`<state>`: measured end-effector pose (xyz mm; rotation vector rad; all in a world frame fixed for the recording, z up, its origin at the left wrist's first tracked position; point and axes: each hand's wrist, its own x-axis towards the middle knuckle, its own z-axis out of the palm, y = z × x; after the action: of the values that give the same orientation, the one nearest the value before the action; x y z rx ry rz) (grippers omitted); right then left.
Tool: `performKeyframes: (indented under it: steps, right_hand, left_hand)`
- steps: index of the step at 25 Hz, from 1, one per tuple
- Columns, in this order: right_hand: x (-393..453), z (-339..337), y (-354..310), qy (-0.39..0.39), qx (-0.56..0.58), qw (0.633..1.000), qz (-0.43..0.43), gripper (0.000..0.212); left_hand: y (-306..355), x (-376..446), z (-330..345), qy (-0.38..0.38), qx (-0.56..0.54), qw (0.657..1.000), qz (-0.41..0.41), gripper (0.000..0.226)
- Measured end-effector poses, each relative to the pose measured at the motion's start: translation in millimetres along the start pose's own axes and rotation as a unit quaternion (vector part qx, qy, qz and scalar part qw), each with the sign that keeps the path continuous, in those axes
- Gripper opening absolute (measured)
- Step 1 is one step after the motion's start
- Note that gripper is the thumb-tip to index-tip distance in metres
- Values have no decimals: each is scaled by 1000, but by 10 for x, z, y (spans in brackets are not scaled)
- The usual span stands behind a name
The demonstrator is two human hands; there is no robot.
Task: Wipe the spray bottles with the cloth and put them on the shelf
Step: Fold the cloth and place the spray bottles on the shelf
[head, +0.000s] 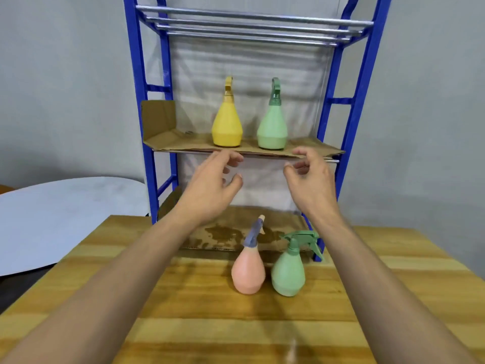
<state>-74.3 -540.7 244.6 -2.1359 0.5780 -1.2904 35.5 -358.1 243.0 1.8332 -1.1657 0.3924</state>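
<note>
Both hands, left hand (210,179) and right hand (309,174), hover empty with fingers loosely apart below the cardboard-lined blue metal shelf (183,147). Two bottles stand shelved; next seems the pink pear-shaped spray bottle (248,271) at 6 o'clock on the wooden surface (183,298), though no cloth shows.

"What can't be made out here?"
"Your arms run off the bottom edge. Your hands (215,179) cover part of the cardboard's (168,143) front edge. The rack's (133,74) top is cut off."
"Anything blurred?"
"The pink bottle's (248,277) nozzle, and a smear on the table (157,298)."
</note>
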Motion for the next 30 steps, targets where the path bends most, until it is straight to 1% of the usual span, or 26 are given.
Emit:
performKeyframes:
  steps: [2,8,11,12,15,17,19,21,23,25,27,28,30]
  right_hand:
    - [-269,-8,110,-9,-6,1000,20,30]
    - [-1058,89,549,-38,32,996,75,26]
    - [-1432,198,839,-16,47,992,112,14]
    - [-1538,230,928,3,38,990,132,18]
    - [-1733,345,1128,36,-37,976,211,49]
    - [-1730,427,1161,38,-73,968,238,66]
    - [-1691,537,1171,25,-90,964,251,77]
    - [-1663,635,1213,23,-106,962,249,77]
    - [-1648,653,1266,19,-111,968,223,68]
    - [-1599,601,1331,-40,-48,976,207,62]
    - [-1589,540,1354,-111,17,970,214,64]
    - [-1603,527,1358,-123,28,968,217,67]
    - [-1654,541,1363,-112,22,971,208,76]
  left_hand:
    - [-36,-296,149,-28,-10,999,-28,31]
    - [-304,-940,560,-61,-40,992,-103,31]
    - [-452,-1150,785,-79,-25,987,-135,36]
    - [-498,-1189,861,-89,-21,985,-147,41]
    - [-598,-1249,1057,-132,-28,974,-184,59]
    - [-638,-1254,1175,-149,-55,968,-194,62]
    - [-684,-1245,1263,-144,-49,968,-200,62]
    - [-727,-1247,1316,-127,-23,971,-201,63]
    - [-746,-1263,1339,-107,-24,973,-202,62]
    - [-765,-1296,1345,-99,-39,971,-214,63]
    - [-798,-1350,1348,-99,-51,969,-220,63]
    - [-804,-1367,1349,-100,-55,968,-223,64]
    - [-803,-1389,1364,-104,-69,964,-236,68]
